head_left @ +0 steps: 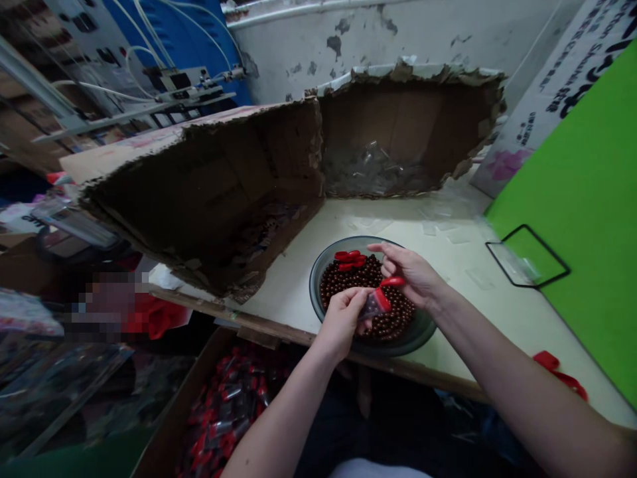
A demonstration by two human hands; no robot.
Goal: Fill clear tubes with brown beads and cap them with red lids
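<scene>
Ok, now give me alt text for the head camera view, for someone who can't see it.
The left hand and right hand hold a small clear packet with a red top over a grey bowl of dark brown beads on a pale table. A box of red-topped packets sits below, with torn cardboard boxes behind.

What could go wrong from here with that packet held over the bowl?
The packet, pinched in the left hand with the right hand at its red tab, could slip into the beads. The bowl also sits close to the table edge, so a bump might send round beads rolling off, perhaps into the box of red-topped packets below.
</scene>
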